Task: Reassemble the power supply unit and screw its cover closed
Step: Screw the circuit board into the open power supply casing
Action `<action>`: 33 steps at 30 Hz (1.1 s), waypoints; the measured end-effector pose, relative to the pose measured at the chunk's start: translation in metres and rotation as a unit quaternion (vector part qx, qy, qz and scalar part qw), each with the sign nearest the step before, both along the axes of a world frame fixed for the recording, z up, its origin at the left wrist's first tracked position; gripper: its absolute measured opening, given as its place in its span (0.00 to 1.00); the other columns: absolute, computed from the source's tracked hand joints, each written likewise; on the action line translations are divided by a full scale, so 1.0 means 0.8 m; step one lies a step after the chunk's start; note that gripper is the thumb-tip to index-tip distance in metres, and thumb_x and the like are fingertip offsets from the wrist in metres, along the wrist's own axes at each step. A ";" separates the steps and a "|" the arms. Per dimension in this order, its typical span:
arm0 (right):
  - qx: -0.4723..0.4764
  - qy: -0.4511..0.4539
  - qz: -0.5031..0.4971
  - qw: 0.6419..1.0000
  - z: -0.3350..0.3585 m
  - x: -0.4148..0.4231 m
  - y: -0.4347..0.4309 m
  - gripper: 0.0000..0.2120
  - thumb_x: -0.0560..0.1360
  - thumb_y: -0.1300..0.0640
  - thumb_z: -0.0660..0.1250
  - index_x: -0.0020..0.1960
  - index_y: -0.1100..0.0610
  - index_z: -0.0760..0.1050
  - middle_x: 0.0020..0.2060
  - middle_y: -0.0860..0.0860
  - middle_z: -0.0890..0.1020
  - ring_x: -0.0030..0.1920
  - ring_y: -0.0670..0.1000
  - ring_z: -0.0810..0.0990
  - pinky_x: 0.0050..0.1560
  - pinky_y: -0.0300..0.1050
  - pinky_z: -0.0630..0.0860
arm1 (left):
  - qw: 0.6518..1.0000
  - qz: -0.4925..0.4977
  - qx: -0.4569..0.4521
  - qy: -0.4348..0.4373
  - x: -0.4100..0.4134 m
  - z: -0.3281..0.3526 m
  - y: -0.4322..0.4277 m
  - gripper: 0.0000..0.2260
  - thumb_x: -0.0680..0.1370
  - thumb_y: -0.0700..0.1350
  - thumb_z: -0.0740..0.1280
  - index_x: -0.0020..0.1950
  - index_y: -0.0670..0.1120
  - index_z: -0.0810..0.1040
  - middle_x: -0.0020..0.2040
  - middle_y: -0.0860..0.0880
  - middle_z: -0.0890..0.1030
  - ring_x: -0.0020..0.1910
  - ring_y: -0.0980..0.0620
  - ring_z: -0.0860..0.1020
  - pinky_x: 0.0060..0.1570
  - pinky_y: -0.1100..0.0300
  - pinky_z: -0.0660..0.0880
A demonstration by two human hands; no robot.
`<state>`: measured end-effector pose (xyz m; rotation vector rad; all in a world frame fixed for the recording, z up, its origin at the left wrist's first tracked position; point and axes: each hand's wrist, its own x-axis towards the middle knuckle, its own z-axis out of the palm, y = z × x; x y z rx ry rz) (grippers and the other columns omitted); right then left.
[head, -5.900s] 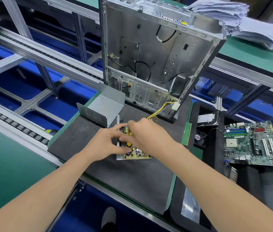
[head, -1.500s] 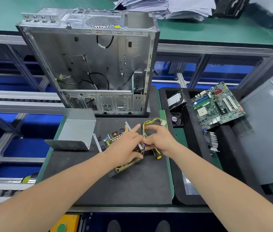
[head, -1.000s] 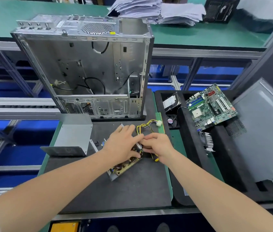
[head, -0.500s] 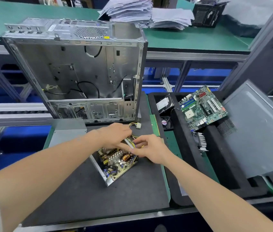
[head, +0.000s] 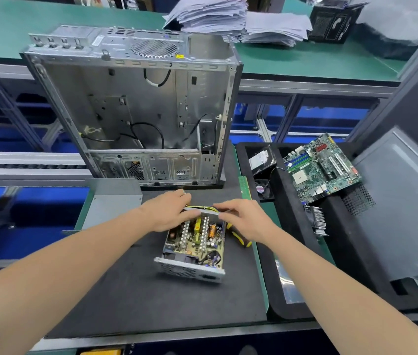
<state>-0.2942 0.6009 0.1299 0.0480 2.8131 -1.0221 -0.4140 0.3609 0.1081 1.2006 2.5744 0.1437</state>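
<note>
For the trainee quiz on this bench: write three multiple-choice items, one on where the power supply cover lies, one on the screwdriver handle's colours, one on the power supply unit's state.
1. Where does the grey cover lie?
A. left of the power supply unit, on the black mat
B. right of it
C. on top of it

2. What colours is the screwdriver handle?
A. red and white
B. yellow and black
C. all blue

3. The power supply unit is:
A. closed and screwed
B. closed, screws missing
C. open, circuit board exposed

Key: 1 A, the cover sits on the mat to the unit's left. 2 B, the yellow and black handle shows at the unit's right side. 3 C, the board's components are plainly visible from above.
</note>
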 end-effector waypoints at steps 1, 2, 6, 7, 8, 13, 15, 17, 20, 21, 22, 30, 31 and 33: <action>-0.012 0.000 -0.019 1.000 -0.001 -0.003 0.000 0.13 0.80 0.53 0.71 0.64 0.49 0.83 0.54 0.43 0.86 0.47 0.35 0.81 0.52 0.33 0.74 | 1.000 -0.002 0.008 0.005 0.003 -0.001 -0.002 0.30 0.81 0.69 0.46 0.59 0.47 0.72 0.53 0.50 0.71 0.51 0.49 0.70 0.55 0.50 0.70; -0.027 -0.003 -0.041 0.999 -0.001 -0.006 0.001 0.10 0.80 0.53 0.72 0.60 0.50 0.84 0.51 0.43 0.86 0.46 0.36 0.82 0.50 0.35 0.74 | 1.000 -0.011 0.019 0.011 0.005 -0.002 -0.003 0.25 0.84 0.65 0.49 0.58 0.47 0.72 0.53 0.51 0.71 0.51 0.49 0.69 0.55 0.50 0.70; -0.017 -0.023 -0.037 0.999 0.006 -0.018 -0.002 0.06 0.80 0.54 0.72 0.56 0.51 0.85 0.50 0.46 0.86 0.51 0.46 0.83 0.55 0.42 0.76 | 0.995 0.014 0.070 -0.067 0.004 0.007 -0.015 0.16 0.85 0.61 0.55 0.47 0.52 0.71 0.39 0.54 0.72 0.40 0.55 0.71 0.41 0.53 0.65; 0.003 -0.026 -0.023 0.999 0.009 -0.020 -0.004 0.07 0.81 0.55 0.70 0.57 0.51 0.85 0.51 0.47 0.86 0.53 0.47 0.82 0.54 0.41 0.74 | 0.993 0.019 0.083 -0.088 0.002 0.009 -0.021 0.15 0.85 0.61 0.56 0.45 0.54 0.71 0.38 0.54 0.71 0.38 0.58 0.70 0.40 0.54 0.64; 0.021 -0.030 -0.014 0.999 0.011 -0.022 -0.007 0.08 0.82 0.55 0.69 0.58 0.51 0.85 0.53 0.48 0.86 0.54 0.48 0.81 0.54 0.41 0.72 | 0.989 0.025 0.095 -0.110 0.001 0.012 -0.028 0.15 0.86 0.59 0.57 0.43 0.55 0.70 0.37 0.53 0.71 0.38 0.58 0.69 0.41 0.55 0.64; 0.067 -0.053 0.018 0.996 0.011 -0.028 -0.013 0.12 0.85 0.56 0.64 0.64 0.53 0.82 0.60 0.52 0.84 0.59 0.55 0.80 0.54 0.42 0.70 | 0.951 0.164 0.110 -0.236 -0.007 0.011 -0.044 0.16 0.87 0.52 0.57 0.55 0.42 0.79 0.57 0.43 0.80 0.60 0.45 0.75 0.61 0.51 0.67; 0.084 -0.065 0.035 0.994 0.014 -0.031 -0.014 0.13 0.86 0.57 0.62 0.66 0.53 0.81 0.62 0.53 0.83 0.60 0.56 0.80 0.55 0.45 0.72 | 0.914 0.204 0.137 -0.321 -0.013 0.011 -0.042 0.13 0.86 0.47 0.61 0.54 0.42 0.83 0.54 0.48 0.81 0.58 0.48 0.75 0.60 0.56 0.68; 0.099 -0.076 0.047 0.991 0.016 -0.034 -0.015 0.14 0.86 0.57 0.61 0.67 0.54 0.80 0.63 0.54 0.82 0.62 0.58 0.79 0.60 0.48 0.74 | 0.890 0.209 0.159 -0.372 -0.019 0.013 -0.045 0.10 0.84 0.41 0.65 0.51 0.45 0.86 0.51 0.53 0.82 0.54 0.53 0.77 0.58 0.60 0.69; 0.115 -0.089 0.056 0.988 0.018 -0.037 -0.017 0.15 0.86 0.58 0.60 0.69 0.54 0.79 0.65 0.55 0.82 0.66 0.59 0.77 0.65 0.51 0.73 | 0.918 0.197 0.178 -0.293 -0.023 0.006 -0.050 0.06 0.79 0.37 0.73 0.50 0.45 0.89 0.45 0.55 0.86 0.47 0.58 0.81 0.55 0.64 0.74; 0.118 -0.091 0.058 0.987 0.018 -0.038 -0.018 0.15 0.86 0.58 0.60 0.69 0.54 0.79 0.65 0.55 0.81 0.66 0.59 0.77 0.66 0.51 0.72 | 0.937 0.193 0.161 -0.242 -0.022 0.002 -0.050 0.06 0.77 0.38 0.75 0.50 0.47 0.89 0.43 0.56 0.86 0.43 0.60 0.80 0.51 0.66 0.74; 0.120 -0.094 0.060 0.986 0.018 -0.038 -0.020 0.15 0.86 0.58 0.60 0.69 0.54 0.79 0.65 0.55 0.81 0.66 0.59 0.77 0.66 0.51 0.72 | 0.954 0.186 0.133 -0.193 -0.020 -0.001 -0.049 0.06 0.76 0.39 0.76 0.49 0.49 0.89 0.41 0.58 0.85 0.42 0.62 0.79 0.47 0.69 0.73; 0.147 -0.112 0.080 0.979 0.035 -0.046 -0.033 0.15 0.85 0.56 0.60 0.68 0.53 0.80 0.64 0.53 0.82 0.64 0.56 0.78 0.66 0.50 0.74 | 0.982 0.090 0.071 -0.153 -0.004 0.017 -0.071 0.16 0.82 0.42 0.68 0.69 0.53 0.82 0.68 0.57 0.80 0.67 0.57 0.74 0.69 0.62 0.70; 0.152 -0.112 0.080 0.979 0.036 -0.047 -0.035 0.15 0.85 0.57 0.60 0.68 0.53 0.80 0.64 0.53 0.82 0.63 0.56 0.79 0.65 0.50 0.74 | 0.981 0.081 0.072 -0.163 0.000 0.028 -0.080 0.18 0.83 0.40 0.66 0.72 0.53 0.79 0.72 0.59 0.76 0.70 0.60 0.71 0.72 0.61 0.67; 0.164 -0.113 0.086 0.976 0.039 -0.047 -0.037 0.15 0.84 0.57 0.60 0.67 0.53 0.81 0.63 0.53 0.83 0.62 0.56 0.79 0.64 0.51 0.76 | 0.979 0.089 0.089 -0.157 0.006 0.050 -0.100 0.24 0.80 0.35 0.66 0.73 0.54 0.78 0.72 0.62 0.74 0.70 0.62 0.71 0.71 0.62 0.66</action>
